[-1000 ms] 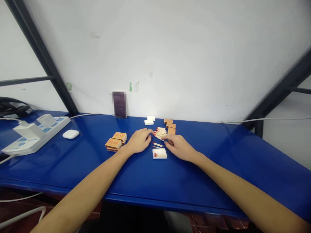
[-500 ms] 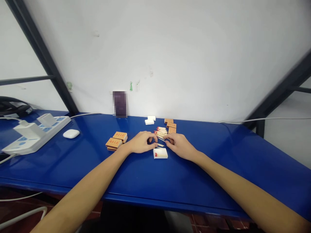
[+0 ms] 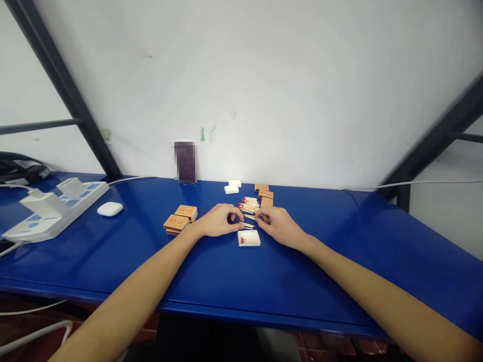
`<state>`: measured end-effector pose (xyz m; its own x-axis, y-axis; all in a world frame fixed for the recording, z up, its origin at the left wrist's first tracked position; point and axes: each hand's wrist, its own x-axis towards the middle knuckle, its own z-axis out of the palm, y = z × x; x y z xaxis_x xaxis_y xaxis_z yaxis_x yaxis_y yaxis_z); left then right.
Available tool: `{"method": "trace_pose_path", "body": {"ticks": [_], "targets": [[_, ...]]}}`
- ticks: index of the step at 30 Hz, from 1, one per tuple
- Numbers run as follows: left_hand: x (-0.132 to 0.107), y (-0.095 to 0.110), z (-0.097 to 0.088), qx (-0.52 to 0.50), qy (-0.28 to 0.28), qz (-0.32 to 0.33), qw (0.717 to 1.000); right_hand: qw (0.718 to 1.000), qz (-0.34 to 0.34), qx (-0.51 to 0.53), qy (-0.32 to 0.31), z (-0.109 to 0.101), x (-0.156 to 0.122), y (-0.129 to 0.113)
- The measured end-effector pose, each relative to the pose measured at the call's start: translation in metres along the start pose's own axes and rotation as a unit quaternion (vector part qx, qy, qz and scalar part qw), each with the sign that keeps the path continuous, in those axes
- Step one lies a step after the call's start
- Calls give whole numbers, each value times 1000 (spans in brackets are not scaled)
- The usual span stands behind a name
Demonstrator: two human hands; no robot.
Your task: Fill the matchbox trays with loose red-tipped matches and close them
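A pile of red-headed matches [image 3: 249, 204] lies between my two hands. A few loose matches [image 3: 246, 225] lie nearer to me, just behind a white matchbox tray [image 3: 254, 241] with some matches at its left side. My left hand [image 3: 222, 220] rests at the left, thumb and index finger apart, fingertips by the loose matches' red heads. Opposite it, my right hand [image 3: 278, 225] has its thumb and bent index finger slightly apart, close to the plain ends of the matches. Contact at the fingertips is too small to make out.
Stacked orange matchboxes [image 3: 176, 222] stand left of my left hand. Further orange boxes [image 3: 266, 194] and white trays [image 3: 231, 189] lie at the back. At the left are a white earbud case [image 3: 110, 208] and a power strip [image 3: 56, 221] with plugs. A wall [image 3: 287, 100] rises behind.
The loose matches between my fingertips have shifted slightly. Both hands stay in nearly the same place, and the view has moved a little.
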<state>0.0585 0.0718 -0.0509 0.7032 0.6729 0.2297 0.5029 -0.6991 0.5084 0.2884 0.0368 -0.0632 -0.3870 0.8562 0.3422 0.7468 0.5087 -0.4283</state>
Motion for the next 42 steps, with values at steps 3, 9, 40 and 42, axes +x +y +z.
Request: {"method": "trace_pose_path", "body": {"ticks": [3, 9, 40, 42], "targets": [[0, 1, 0, -1, 4, 0, 1000, 1000, -3, 0, -6, 0, 0, 0], [1, 2, 2, -15, 7, -13, 1000, 1000, -5, 2, -5, 0, 0, 0], [5, -5, 5, 23, 50, -33, 998, 999, -3, 3, -33, -2, 0, -1], [5, -4, 5, 23, 49, -32, 998, 999, -1, 5, -32, -2, 0, -2]]}}
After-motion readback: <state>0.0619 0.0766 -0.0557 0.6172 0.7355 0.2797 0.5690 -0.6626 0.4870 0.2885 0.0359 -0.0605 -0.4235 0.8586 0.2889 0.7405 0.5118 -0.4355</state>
